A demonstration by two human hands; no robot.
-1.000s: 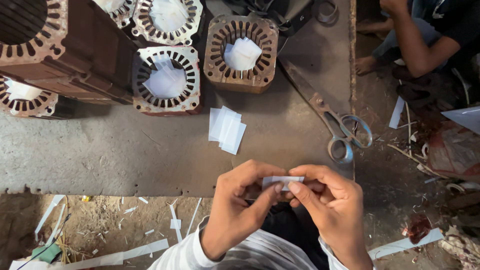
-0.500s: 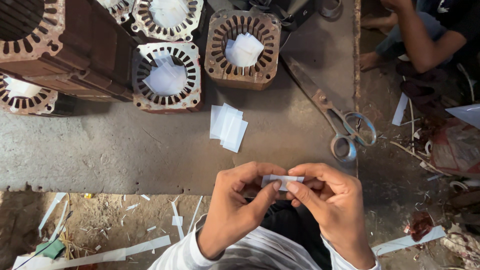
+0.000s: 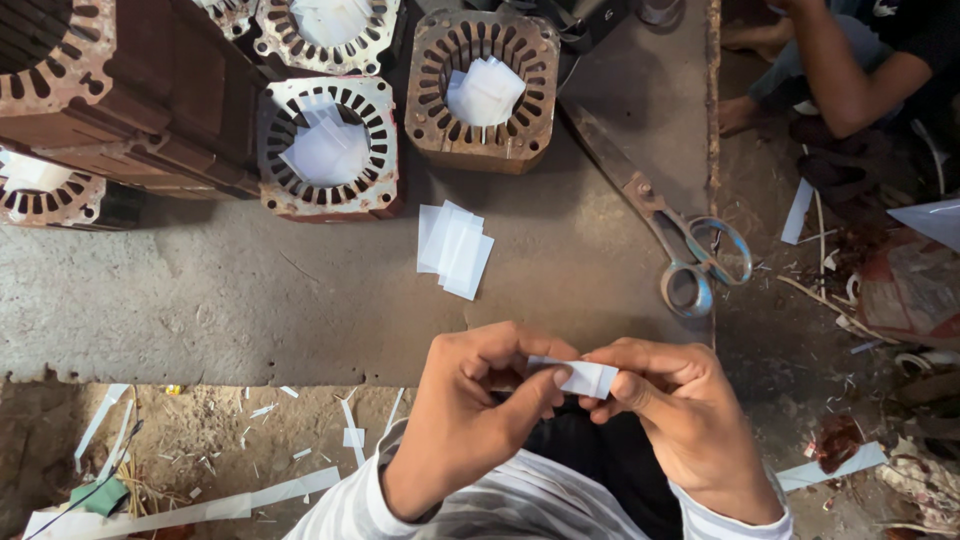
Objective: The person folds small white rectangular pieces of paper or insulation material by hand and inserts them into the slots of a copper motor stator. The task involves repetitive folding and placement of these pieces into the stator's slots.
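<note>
Paper strip (image 3: 580,377), small, white and folded, is held between both hands just below the near edge of the desk (image 3: 250,310), above the person's dark lap. The left hand (image 3: 480,410) is closed on the strip's left end, with the thumb pressed over it; the right hand (image 3: 670,410) is pinched shut on its right end with thumb and forefinger. Striped sleeves are seen at both wrists.

Beyond the strip, a small stack of white paper pieces (image 3: 453,248) is laid flat on the desk. To the right of the stack and well apart from it, a pair of large scissors (image 3: 665,225) is laid closed, handles toward the person. Farther than the stack, rusty slotted motor stators are set: one (image 3: 330,150) just beyond and left of it, another (image 3: 487,90) directly beyond it, each with white paper pieces kept in its bore. A larger brown stator (image 3: 120,90) is seen further left. Beyond the scissors, another person's arm (image 3: 850,80) is seen at the top right.
</note>
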